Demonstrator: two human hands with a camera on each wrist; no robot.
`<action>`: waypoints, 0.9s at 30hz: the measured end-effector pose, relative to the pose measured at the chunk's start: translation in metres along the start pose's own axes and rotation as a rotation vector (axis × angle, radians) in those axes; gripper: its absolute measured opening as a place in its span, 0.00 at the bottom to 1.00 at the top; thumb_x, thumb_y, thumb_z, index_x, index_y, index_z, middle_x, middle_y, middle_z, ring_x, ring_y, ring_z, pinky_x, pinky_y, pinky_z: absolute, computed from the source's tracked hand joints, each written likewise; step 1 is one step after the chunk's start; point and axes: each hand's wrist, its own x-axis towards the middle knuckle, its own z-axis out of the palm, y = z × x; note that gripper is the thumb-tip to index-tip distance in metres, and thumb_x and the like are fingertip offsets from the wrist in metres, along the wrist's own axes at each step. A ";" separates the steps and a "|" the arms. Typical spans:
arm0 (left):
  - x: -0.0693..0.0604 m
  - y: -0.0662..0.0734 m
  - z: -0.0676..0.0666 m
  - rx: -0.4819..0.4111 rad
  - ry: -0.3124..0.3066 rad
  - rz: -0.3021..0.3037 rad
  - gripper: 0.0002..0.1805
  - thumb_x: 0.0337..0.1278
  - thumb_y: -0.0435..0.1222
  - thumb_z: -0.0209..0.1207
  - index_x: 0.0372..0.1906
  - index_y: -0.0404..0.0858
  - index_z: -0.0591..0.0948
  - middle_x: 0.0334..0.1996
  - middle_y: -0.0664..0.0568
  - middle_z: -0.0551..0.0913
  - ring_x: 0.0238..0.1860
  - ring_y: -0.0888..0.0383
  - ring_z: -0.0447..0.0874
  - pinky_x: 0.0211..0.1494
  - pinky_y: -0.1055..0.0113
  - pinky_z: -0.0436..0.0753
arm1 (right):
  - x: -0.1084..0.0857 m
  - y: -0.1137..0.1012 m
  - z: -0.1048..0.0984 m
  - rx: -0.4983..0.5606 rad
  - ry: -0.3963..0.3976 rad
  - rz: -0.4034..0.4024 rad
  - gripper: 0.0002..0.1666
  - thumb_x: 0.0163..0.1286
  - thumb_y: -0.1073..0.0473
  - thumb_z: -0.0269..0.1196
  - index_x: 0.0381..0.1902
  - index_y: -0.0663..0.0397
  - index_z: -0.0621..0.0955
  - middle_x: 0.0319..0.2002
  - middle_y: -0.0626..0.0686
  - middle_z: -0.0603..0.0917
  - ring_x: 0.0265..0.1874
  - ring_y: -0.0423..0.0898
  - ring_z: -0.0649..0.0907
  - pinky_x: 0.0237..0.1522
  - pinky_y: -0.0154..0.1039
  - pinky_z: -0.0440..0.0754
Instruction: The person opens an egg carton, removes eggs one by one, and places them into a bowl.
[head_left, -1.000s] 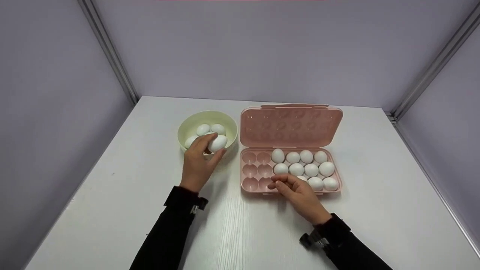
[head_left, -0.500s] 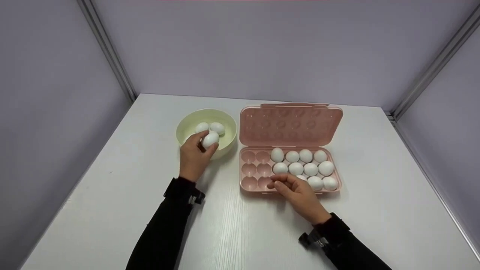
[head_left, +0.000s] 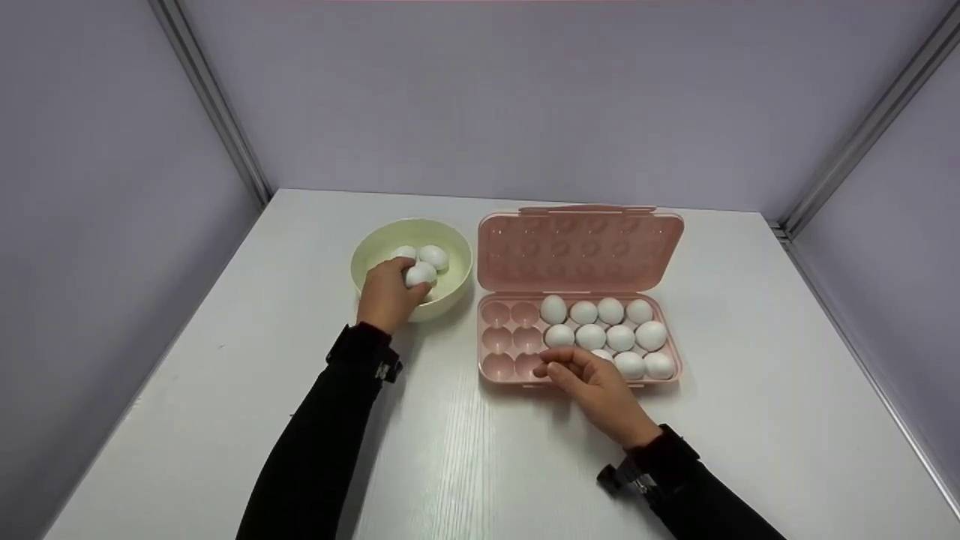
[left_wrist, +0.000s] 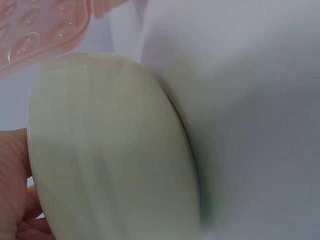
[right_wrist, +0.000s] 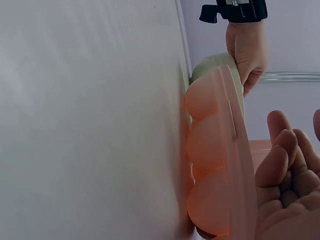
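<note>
My left hand (head_left: 388,295) is over the near side of a pale green bowl (head_left: 459,283) and pinches a white egg (head_left: 421,275) between thumb and fingers. Other eggs (head_left: 433,258) lie in the bowl, partly hidden by that hand. In the left wrist view the bowl's outer wall (left_wrist: 120,145) covers most of the fingers. A pink egg carton (head_left: 496,340) stands to the right with its lid up. Loosely curled and holding nothing, my right hand (head_left: 600,390) hovers above the carton's front edge and hides part of its front row.
Several white eggs (head_left: 591,337) fill the carton's right-hand columns; its two left columns are bare cups. The raised lid (head_left: 581,251) leans back behind them. Bowl and carton stand close together on a white table (head_left: 450,465), with grey panels (head_left: 480,97) behind and at both sides.
My left hand has carried the egg slightly left and down into the bowl. My right hand and the carton have stayed in place.
</note>
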 end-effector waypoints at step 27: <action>0.016 0.002 0.000 0.281 -0.146 -0.028 0.14 0.64 0.37 0.68 0.43 0.28 0.88 0.38 0.39 0.91 0.36 0.46 0.81 0.53 0.46 0.85 | 0.000 -0.001 0.000 -0.002 -0.006 0.001 0.21 0.82 0.53 0.62 0.63 0.60 0.82 0.54 0.62 0.90 0.55 0.40 0.89 0.60 0.30 0.84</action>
